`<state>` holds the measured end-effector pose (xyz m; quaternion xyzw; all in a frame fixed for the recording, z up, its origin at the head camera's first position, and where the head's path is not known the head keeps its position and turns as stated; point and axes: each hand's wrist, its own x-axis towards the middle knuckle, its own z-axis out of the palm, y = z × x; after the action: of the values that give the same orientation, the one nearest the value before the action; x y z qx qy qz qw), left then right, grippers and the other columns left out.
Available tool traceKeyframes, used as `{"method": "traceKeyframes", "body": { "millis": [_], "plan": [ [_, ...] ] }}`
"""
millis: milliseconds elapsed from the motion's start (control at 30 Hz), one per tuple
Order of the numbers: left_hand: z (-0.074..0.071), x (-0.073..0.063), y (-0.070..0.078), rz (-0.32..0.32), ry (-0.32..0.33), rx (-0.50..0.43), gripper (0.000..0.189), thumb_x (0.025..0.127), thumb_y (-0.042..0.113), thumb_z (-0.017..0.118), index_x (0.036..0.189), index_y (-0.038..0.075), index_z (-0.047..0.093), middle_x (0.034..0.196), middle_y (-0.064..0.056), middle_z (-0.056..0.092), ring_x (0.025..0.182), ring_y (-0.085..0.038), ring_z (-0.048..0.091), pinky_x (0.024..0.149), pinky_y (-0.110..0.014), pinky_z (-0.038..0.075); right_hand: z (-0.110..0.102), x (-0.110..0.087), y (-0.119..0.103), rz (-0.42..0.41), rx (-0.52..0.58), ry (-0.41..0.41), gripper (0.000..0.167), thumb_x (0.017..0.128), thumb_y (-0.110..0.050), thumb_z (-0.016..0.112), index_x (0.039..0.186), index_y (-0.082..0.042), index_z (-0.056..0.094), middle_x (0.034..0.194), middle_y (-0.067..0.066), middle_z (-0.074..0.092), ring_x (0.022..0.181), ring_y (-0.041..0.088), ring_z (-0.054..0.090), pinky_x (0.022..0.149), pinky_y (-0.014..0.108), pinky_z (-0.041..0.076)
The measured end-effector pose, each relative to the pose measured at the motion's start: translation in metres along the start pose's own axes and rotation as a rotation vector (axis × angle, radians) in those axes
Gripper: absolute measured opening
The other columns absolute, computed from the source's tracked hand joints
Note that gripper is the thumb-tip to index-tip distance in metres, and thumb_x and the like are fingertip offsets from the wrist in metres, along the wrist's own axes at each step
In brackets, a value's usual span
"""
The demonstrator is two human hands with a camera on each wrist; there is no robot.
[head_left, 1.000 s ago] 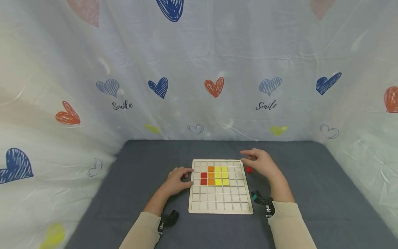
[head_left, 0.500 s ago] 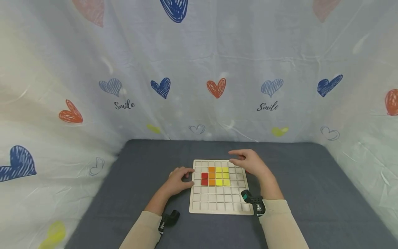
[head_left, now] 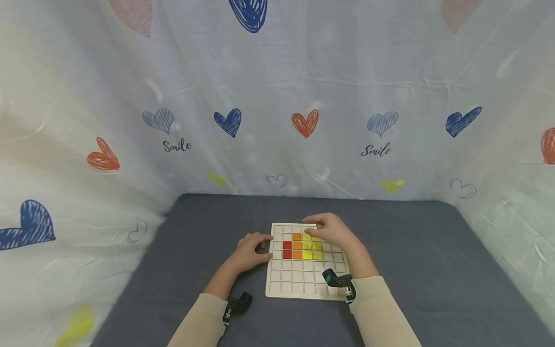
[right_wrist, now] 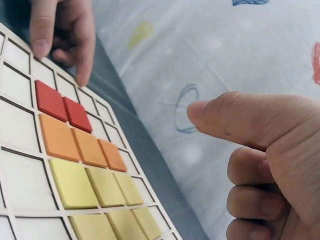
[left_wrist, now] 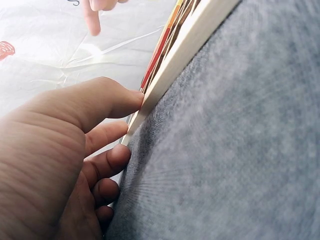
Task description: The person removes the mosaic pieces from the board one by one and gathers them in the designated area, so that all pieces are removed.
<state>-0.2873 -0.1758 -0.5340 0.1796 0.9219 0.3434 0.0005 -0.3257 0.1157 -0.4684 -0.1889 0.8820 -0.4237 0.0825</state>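
A pale wooden grid board (head_left: 286, 275) lies on a dark grey tablecloth. Set in its cells are two red tiles (right_wrist: 50, 100), three orange tiles (right_wrist: 90, 147) and several yellow tiles (right_wrist: 74, 184). My left hand (head_left: 248, 251) touches the board's left edge with thumb and index fingertips apart; its other fingers are loosely bent. Over the board's top part, near the yellow tiles, hovers my right hand (head_left: 335, 232). Its thumb (right_wrist: 230, 112) is extended and apart from the index finger in the head view, with nothing visible between them. The remaining right fingers are curled.
Grey cloth (head_left: 416, 250) surrounds the board on all sides. White curtains (head_left: 260, 72) printed with hearts hang behind and beside the table. Each wrist wears a black camera mount, the right one (head_left: 338, 279) hanging above the board's lower right.
My right hand has moved left from beside the board to above the yellow tiles. The red tile right of the board is no longer in sight. My left hand stays at the edge.
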Motion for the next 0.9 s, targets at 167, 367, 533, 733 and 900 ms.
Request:
{"method": "traceKeyframes", "body": {
  "millis": [167,367,533,733,900],
  "plan": [
    [0.000,0.000,0.000,-0.013,0.000,-0.004,0.042,0.090,0.024,0.079,0.130,0.014,0.069,0.088,0.006,0.047,0.087,-0.016,0.040,0.082,-0.042,0.027,0.010,0.004,-0.002,0.025,-0.046,-0.011,0.036,0.095,-0.024,0.076,0.129,-0.013,0.074,0.056,-0.005,0.026,0.048,0.013,0.022,0.050,0.029,0.027],
    [0.000,0.000,0.000,-0.009,0.001,-0.002,0.042,0.091,0.024,0.079,0.130,0.014,0.069,0.088,0.005,0.047,0.086,-0.016,0.039,0.081,-0.042,0.027,0.023,0.010,0.001,0.064,-0.130,-0.025,0.031,0.094,-0.023,0.076,0.124,-0.014,0.077,0.055,-0.004,0.032,0.048,0.013,0.028,0.049,0.029,0.028],
    [0.000,0.000,-0.001,-0.001,-0.002,-0.010,0.042,0.091,0.025,0.079,0.130,0.013,0.069,0.088,0.005,0.047,0.086,-0.016,0.038,0.081,-0.043,0.026,0.033,0.014,0.005,0.109,-0.235,0.001,0.030,0.091,-0.026,0.079,0.119,-0.016,0.079,0.079,0.000,0.064,0.069,0.017,0.054,0.061,0.034,0.043],
    [0.000,0.002,-0.001,-0.006,0.000,-0.013,0.043,0.090,0.024,0.079,0.130,0.012,0.069,0.081,0.005,0.048,0.082,-0.014,0.039,0.080,-0.041,0.027,0.041,0.015,0.003,0.133,-0.275,0.036,0.027,0.090,-0.025,0.079,0.116,-0.016,0.080,0.120,0.007,0.072,0.111,0.028,0.065,0.092,0.049,0.051],
    [-0.001,0.002,0.000,-0.028,-0.006,-0.019,0.046,0.090,0.025,0.079,0.133,0.013,0.069,0.075,0.007,0.048,0.077,-0.013,0.039,0.080,-0.040,0.030,0.044,0.016,0.001,0.131,-0.284,0.056,0.025,0.090,-0.023,0.079,0.114,-0.016,0.081,0.115,0.005,0.073,0.100,0.024,0.064,0.086,0.045,0.052]
  ]
}}
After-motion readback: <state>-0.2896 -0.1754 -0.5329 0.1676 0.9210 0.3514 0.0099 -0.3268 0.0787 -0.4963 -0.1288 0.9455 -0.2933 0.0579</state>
